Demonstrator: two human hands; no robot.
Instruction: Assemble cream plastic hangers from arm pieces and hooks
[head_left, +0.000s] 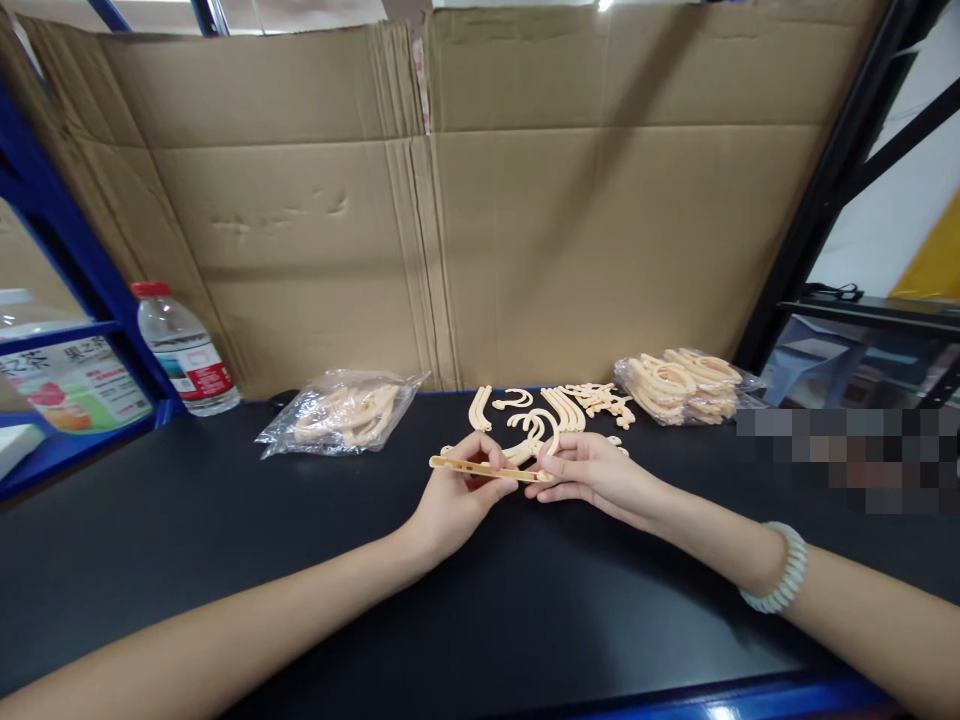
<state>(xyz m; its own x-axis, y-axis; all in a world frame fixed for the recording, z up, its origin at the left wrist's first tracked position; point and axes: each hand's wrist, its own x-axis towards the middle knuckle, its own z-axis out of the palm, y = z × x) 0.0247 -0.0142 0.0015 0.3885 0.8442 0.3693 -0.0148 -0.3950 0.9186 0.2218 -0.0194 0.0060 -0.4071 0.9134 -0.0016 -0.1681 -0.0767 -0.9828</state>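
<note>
Cardboard (637, 220) stood like a wall along the far side of the table (360, 630), closing off that way from us. To our left lay the left bag (345, 412), see-through and holding pale parts, with a red-capped bottle (187, 350) upright beyond it. The right bag (679, 385) rested near the cardboard's other end. Just behind our hands were loose pieces — strips (564, 410) side by side, and a small pile (600, 398) — partly hidden by our fingers.

The bar (487, 469) was pale, thin and nearly level, raised above the table between our hands. Our left hand (455, 495) pinched it between thumb and fingers. Our right hand (604, 475) had its fingertips closed around the base of a curved hook (556, 432) at the bar's right end; we could not tell whether the two were joined.

Black tabletop spread beneath both forearms, out to the blue near edge (750, 697) at lower right.
</note>
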